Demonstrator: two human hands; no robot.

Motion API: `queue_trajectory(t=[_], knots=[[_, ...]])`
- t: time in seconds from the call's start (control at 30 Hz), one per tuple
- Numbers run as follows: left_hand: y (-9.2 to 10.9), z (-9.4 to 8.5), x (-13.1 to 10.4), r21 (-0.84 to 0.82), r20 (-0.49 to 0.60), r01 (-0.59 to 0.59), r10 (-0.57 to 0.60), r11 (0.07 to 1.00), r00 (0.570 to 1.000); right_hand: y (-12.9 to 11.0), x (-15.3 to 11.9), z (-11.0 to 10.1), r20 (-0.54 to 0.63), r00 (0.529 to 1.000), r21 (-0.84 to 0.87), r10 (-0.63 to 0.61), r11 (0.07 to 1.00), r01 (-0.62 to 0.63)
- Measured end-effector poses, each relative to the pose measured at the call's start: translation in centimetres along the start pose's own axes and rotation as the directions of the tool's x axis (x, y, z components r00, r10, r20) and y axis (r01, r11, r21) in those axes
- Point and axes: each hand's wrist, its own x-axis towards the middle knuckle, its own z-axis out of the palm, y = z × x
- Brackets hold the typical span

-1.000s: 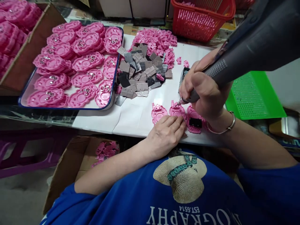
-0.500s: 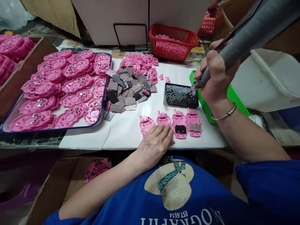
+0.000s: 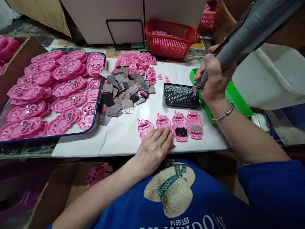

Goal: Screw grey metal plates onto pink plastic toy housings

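Observation:
My right hand (image 3: 215, 78) is wrapped round a grey electric screwdriver (image 3: 247, 36). Its tip points down into a black screw tray (image 3: 177, 100), whose holes hold many small silver screws. My left hand (image 3: 154, 148) lies flat at the table's front edge, fingers stretched over the lower parts of two pink plastic shells (image 3: 163, 121). What lies under the palm is hidden. To its right are two more pink shells; one carries a black plate (image 3: 181, 131), the other a grey plate (image 3: 196, 129).
At left, a blue-rimmed tray (image 3: 95, 119) holds stacked pink shells. Loose metal plates (image 3: 124, 90) and small pink parts (image 3: 135, 62) are heaped mid-table. A red basket (image 3: 166, 46) stands behind, a green tray (image 3: 243, 106) at right. Below sits a cardboard box (image 3: 57, 181).
The view has shifted slightly, so the table's things appear further left. The screwdriver tip stays at the screw tray, and my left hand still rests on the shells.

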Motion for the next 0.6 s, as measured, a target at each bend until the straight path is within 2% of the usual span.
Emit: queue_trajectory(t=[0.6], knots=[[-0.10,0.00,0.06,-0.003,-0.010,0.001,-0.001,1.000,1.000,0.31,-0.01,-0.02,-0.032,0.999,0.070,0.019,0.997,-0.017]])
